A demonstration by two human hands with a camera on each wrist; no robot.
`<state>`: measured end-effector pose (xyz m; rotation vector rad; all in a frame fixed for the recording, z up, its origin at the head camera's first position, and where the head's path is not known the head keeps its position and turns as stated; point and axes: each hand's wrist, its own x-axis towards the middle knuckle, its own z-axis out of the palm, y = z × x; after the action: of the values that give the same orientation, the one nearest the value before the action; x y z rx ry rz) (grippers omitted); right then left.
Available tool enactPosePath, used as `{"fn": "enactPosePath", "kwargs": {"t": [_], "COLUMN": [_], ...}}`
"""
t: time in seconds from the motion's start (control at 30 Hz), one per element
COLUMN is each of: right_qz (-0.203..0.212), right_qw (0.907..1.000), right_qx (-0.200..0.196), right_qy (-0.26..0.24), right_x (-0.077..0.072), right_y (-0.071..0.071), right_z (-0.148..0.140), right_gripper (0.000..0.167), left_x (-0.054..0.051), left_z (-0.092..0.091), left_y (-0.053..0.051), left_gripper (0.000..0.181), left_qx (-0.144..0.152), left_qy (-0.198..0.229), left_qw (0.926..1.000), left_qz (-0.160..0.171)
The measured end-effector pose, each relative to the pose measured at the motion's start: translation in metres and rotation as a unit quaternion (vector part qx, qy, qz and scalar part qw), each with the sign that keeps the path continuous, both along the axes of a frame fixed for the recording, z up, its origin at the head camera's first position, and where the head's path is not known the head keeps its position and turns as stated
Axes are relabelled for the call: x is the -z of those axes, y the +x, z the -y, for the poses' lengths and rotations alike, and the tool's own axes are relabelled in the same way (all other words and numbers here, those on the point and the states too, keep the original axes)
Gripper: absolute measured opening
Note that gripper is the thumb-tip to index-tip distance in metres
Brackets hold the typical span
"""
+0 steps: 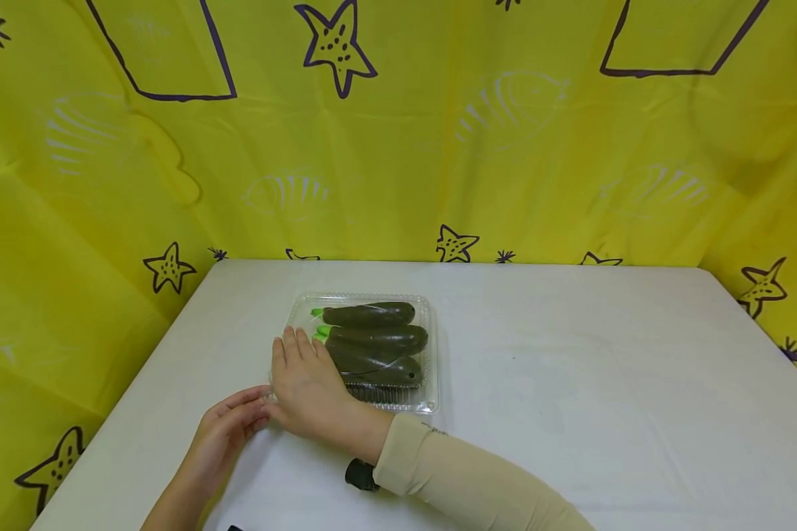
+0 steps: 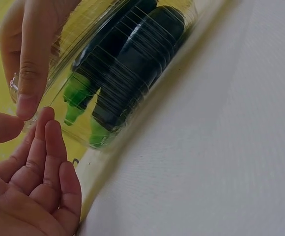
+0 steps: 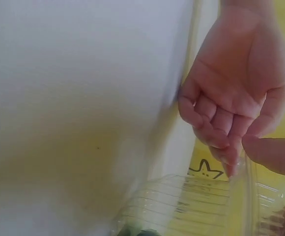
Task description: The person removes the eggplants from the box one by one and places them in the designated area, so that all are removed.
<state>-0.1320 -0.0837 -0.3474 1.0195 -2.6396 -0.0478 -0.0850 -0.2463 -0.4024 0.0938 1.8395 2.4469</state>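
A clear plastic clamshell container (image 1: 429, 404) lies on the table with several dark eggplants (image 1: 378, 339) inside, their green stems pointing left. My right hand (image 1: 312, 387) rests on the left part of the lid, fingers straight, and its thumb (image 3: 270, 152) touches the rim at the near left corner. At that same corner my left hand (image 1: 229, 428) pinches the rim between thumb and fingertips, palm turned up in the left wrist view. The right palm covers part of the lid and some stems in the head view.
A white cloth covers the table (image 1: 571, 383). Behind and to the left hangs a yellow curtain (image 1: 398, 147) with starfish and fish drawings. A small dark object (image 1: 235, 528) shows at the bottom edge. A black wrist strap (image 1: 361, 476) sits at the right sleeve.
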Motion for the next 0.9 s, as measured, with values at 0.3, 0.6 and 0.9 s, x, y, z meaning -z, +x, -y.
{"fn": "enactPosePath", "kwargs": {"t": [0.3, 0.6, 0.9], "right_qz": [0.013, 0.004, -0.004], "right_qw": [0.9999, 0.9999, 0.9999], "right_qx": [0.003, -0.003, -0.005], "right_qy": [-0.008, -0.009, -0.008], "right_x": [-0.0002, -0.0004, -0.0001], "right_y": [0.0004, 0.0003, 0.0003], "right_z": [0.0000, -0.0007, -0.0010], "right_gripper": [0.081, 0.080, 0.081], "left_x": [0.0023, 0.0030, 0.0040], "left_z": [0.0071, 0.0070, 0.0033], "left_y": [-0.0024, -0.0038, -0.0040], "left_gripper": [0.035, 0.030, 0.027], "left_qx": [0.077, 0.082, 0.060], "left_qy": [0.048, 0.047, 0.037], "left_qw": [0.9958, 0.9954, 0.9974], "left_qz": [-0.004, 0.017, 0.012]}}
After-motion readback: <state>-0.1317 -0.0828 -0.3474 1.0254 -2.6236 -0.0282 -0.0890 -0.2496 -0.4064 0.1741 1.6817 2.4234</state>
